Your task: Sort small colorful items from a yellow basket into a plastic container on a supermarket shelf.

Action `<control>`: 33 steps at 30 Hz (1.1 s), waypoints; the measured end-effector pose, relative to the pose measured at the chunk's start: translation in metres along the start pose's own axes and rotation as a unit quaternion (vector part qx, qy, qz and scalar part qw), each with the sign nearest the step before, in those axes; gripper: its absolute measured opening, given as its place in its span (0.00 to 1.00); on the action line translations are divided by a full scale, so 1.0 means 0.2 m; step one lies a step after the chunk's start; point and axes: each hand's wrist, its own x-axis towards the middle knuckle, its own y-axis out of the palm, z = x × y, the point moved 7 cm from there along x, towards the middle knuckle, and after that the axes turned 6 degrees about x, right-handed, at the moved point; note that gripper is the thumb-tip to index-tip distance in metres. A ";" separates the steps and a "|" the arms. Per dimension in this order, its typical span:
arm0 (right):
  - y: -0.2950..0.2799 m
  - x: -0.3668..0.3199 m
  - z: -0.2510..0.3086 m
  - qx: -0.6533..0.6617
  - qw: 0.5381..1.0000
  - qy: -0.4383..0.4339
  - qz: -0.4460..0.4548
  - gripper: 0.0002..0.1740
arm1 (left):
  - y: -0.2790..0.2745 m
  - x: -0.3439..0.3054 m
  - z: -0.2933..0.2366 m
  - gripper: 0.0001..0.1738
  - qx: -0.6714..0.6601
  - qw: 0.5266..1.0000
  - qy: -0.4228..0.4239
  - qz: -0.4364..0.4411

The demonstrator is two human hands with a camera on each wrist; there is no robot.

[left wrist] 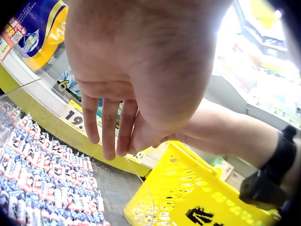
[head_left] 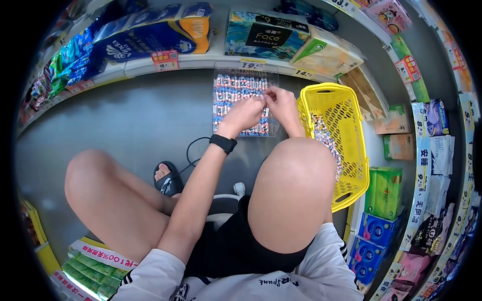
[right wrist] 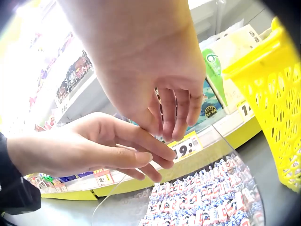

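Clear candy box (head_left: 231, 95) lies on the floor (head_left: 140, 120), far edge at the shelf (head_left: 201, 61). Yellow basket (head_left: 346, 145) sits just right, bare floor left. Left hand (head_left: 243, 115) and right hand (head_left: 282, 104) hover over the box's right half. Left grip is narrow and pinched, right fingers loosely curled; cannot tell what either holds.

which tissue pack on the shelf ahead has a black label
The middle one, the Face pack, between the blue Vinda pack and the cream pack with a green corner.
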 end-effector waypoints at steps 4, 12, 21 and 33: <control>-0.11 -0.07 -0.01 0.000 0.999 -0.034 0.022 0.09 | -0.02 0.02 -0.15 0.07 -0.032 0.999 0.040 0.014; -0.44 -0.32 -0.08 0.002 0.999 -0.011 0.048 0.09 | 0.10 0.12 -0.52 0.09 -0.023 0.986 0.150 0.076; -0.73 -0.46 -0.33 -0.028 0.998 0.047 0.007 0.10 | 0.18 0.32 -0.80 0.07 -0.005 0.975 0.220 0.031; -0.79 -0.67 -0.85 -0.085 0.950 0.260 0.148 0.20 | 0.63 0.58 -1.03 0.07 0.055 0.936 0.276 0.211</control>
